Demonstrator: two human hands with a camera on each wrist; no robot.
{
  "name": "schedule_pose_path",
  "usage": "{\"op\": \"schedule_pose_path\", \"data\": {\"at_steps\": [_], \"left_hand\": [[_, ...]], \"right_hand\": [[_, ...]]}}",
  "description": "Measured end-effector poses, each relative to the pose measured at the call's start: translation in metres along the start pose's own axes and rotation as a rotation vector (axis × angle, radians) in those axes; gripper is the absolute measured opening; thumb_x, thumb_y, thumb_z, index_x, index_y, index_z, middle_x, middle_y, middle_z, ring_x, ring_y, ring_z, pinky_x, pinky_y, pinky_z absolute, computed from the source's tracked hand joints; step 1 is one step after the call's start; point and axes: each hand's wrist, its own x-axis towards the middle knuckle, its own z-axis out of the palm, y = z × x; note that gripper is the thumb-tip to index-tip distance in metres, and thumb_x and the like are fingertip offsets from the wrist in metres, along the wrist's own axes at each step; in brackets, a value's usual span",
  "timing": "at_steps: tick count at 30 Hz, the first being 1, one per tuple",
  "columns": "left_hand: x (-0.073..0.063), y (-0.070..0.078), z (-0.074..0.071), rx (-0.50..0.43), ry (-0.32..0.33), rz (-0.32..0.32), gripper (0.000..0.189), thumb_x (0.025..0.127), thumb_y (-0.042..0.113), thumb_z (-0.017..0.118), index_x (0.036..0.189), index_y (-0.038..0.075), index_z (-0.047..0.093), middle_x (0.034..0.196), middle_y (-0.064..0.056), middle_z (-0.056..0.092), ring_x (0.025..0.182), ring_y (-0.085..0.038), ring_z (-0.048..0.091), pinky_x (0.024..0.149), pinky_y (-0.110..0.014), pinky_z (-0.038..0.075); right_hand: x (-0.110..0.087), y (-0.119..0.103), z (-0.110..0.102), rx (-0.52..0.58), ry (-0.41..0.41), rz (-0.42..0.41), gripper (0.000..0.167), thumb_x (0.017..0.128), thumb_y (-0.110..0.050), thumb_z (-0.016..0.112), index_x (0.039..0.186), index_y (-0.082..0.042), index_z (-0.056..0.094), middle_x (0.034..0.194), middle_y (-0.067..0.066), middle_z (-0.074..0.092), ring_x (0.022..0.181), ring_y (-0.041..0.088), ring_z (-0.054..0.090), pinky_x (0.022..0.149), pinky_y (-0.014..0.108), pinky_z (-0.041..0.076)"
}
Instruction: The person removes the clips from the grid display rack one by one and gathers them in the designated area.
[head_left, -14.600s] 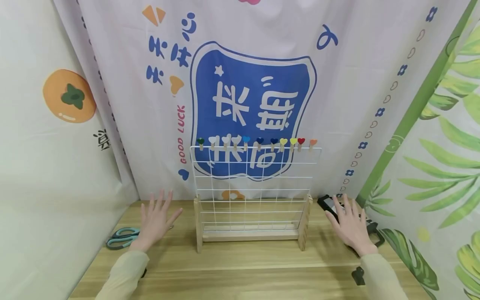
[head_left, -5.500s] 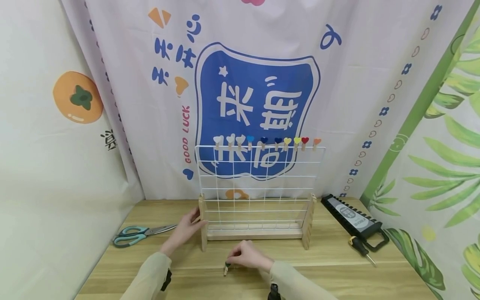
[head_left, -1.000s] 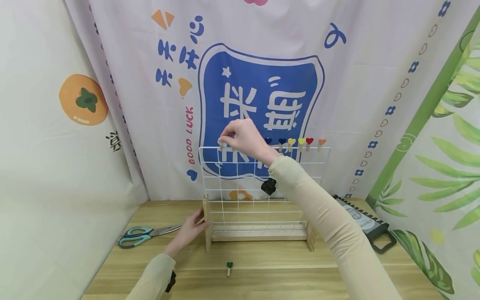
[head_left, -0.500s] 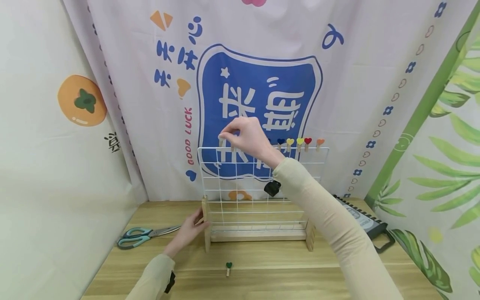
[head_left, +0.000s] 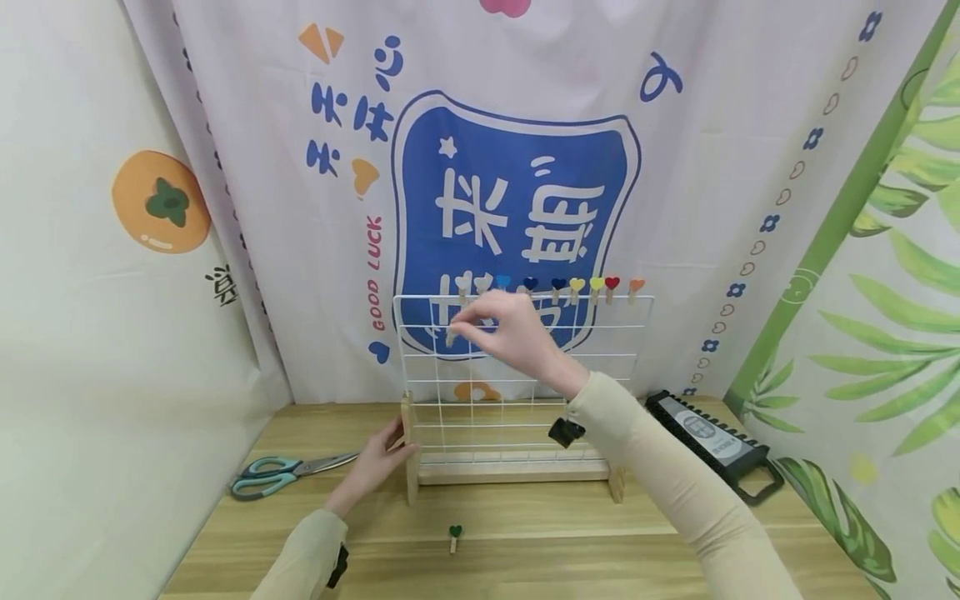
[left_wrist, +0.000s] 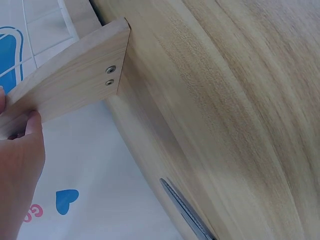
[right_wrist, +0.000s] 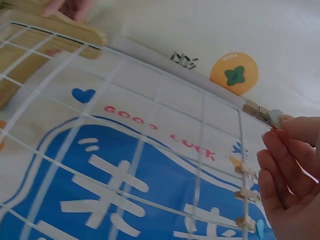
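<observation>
My right hand (head_left: 513, 337) pinches a small wooden clothespin with a white heart (right_wrist: 262, 115) between thumb and fingertips. It is off the rail, in front of the upper left part of the white wire grid rack (head_left: 420, 297). My left hand (head_left: 372, 468) grips the rack's left wooden upright (left_wrist: 85, 70), thumb on one face. Several heart clothespins (head_left: 612, 286) remain clipped along the top rail: white, light blue, dark blue, yellow, red and orange. On the table in front of the rack lies a clothespin with a green heart (head_left: 454, 537).
Scissors with teal handles (head_left: 266, 477) lie left of my left hand. A black tool holder with a grey label (head_left: 712, 442) lies at the right, partly beside my right sleeve. A printed curtain (head_left: 517, 192) hangs behind the rack on the wooden table (head_left: 570, 558).
The green-heart clothespin has gone from the rail to the table. The white-heart one has now come off the rail and moved down towards me in my right hand. My left hand stays on the upright.
</observation>
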Motion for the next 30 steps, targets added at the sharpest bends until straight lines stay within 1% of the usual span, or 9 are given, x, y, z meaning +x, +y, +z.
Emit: {"op": "schedule_pose_path", "data": {"at_steps": [5,10,14,15,17,21,23,26,30], "left_hand": [[0.0,0.002,0.001,-0.006,0.011,-0.003,0.061,0.095,0.0,0.061,0.146,-0.016,0.032,0.149,-0.038,0.038,0.138,-0.052,0.04,0.111,-0.053,0.043],[0.0,0.001,0.001,-0.007,0.008,-0.013,0.062,0.096,0.0,0.061,0.147,-0.016,0.03,0.15,-0.039,0.035,0.139,-0.052,0.037,0.112,-0.053,0.041],[0.0,-0.001,0.0,-0.006,-0.005,-0.03,0.063,0.097,0.001,0.06,0.149,-0.014,0.028,0.152,-0.037,0.033,0.141,-0.05,0.036,0.113,-0.051,0.041],[0.0,-0.001,0.0,-0.007,-0.007,-0.034,0.063,0.097,0.001,0.06,0.149,-0.013,0.028,0.152,-0.037,0.033,0.142,-0.05,0.036,0.113,-0.051,0.041],[-0.001,-0.001,0.0,-0.012,-0.003,-0.039,0.064,0.097,0.003,0.061,0.149,-0.013,0.029,0.153,-0.036,0.033,0.142,-0.049,0.036,0.113,-0.05,0.042],[-0.001,-0.002,0.0,-0.007,0.003,-0.046,0.066,0.096,0.008,0.063,0.149,-0.012,0.029,0.153,-0.035,0.034,0.142,-0.049,0.036,0.113,-0.051,0.041],[-0.001,-0.002,0.0,0.0,0.001,-0.05,0.067,0.096,0.008,0.063,0.15,-0.013,0.029,0.153,-0.035,0.034,0.142,-0.049,0.036,0.114,-0.052,0.041],[0.0,-0.002,0.0,-0.004,0.005,-0.07,0.066,0.096,0.007,0.063,0.15,-0.011,0.029,0.153,-0.034,0.034,0.143,-0.048,0.035,0.114,-0.053,0.041],[0.0,-0.001,0.001,-0.009,0.008,-0.071,0.066,0.096,0.006,0.063,0.15,-0.011,0.029,0.153,-0.033,0.034,0.143,-0.047,0.036,0.115,-0.052,0.041]], "right_hand": [[-0.03,0.004,0.018,0.004,-0.039,-0.003,0.008,0.09,-0.017,0.073,0.092,-0.01,0.078,0.087,0.002,0.077,0.082,0.01,0.069,0.076,0.019,0.059],[-0.064,0.011,0.04,0.004,-0.076,0.039,0.007,0.089,-0.017,0.074,0.09,-0.012,0.078,0.084,-0.001,0.076,0.076,0.009,0.066,0.068,0.018,0.056],[-0.089,0.016,0.055,0.029,-0.123,0.098,0.007,0.09,-0.019,0.074,0.09,-0.013,0.078,0.085,-0.002,0.076,0.076,0.007,0.067,0.068,0.018,0.058],[-0.095,0.017,0.058,0.039,-0.131,0.108,0.007,0.089,-0.018,0.074,0.09,-0.012,0.078,0.084,-0.001,0.077,0.075,0.007,0.067,0.068,0.019,0.059],[-0.105,0.018,0.065,0.051,-0.154,0.136,0.008,0.09,-0.019,0.074,0.091,-0.012,0.078,0.085,-0.001,0.077,0.076,0.006,0.068,0.07,0.02,0.06],[-0.124,0.021,0.08,0.058,-0.197,0.164,0.008,0.089,-0.017,0.074,0.091,-0.01,0.078,0.084,0.001,0.077,0.076,0.008,0.069,0.071,0.027,0.063],[-0.133,0.023,0.087,0.058,-0.22,0.178,0.008,0.089,-0.016,0.074,0.09,-0.009,0.078,0.084,0.001,0.077,0.075,0.007,0.069,0.072,0.027,0.064],[-0.147,0.026,0.098,0.064,-0.248,0.211,0.008,0.089,-0.015,0.074,0.09,-0.009,0.079,0.083,0.002,0.077,0.074,0.005,0.068,0.071,0.019,0.061],[-0.166,0.032,0.111,0.089,-0.303,0.297,0.008,0.09,-0.017,0.074,0.089,-0.011,0.079,0.083,0.0,0.077,0.072,-0.002,0.064,0.069,0.009,0.055]]}}
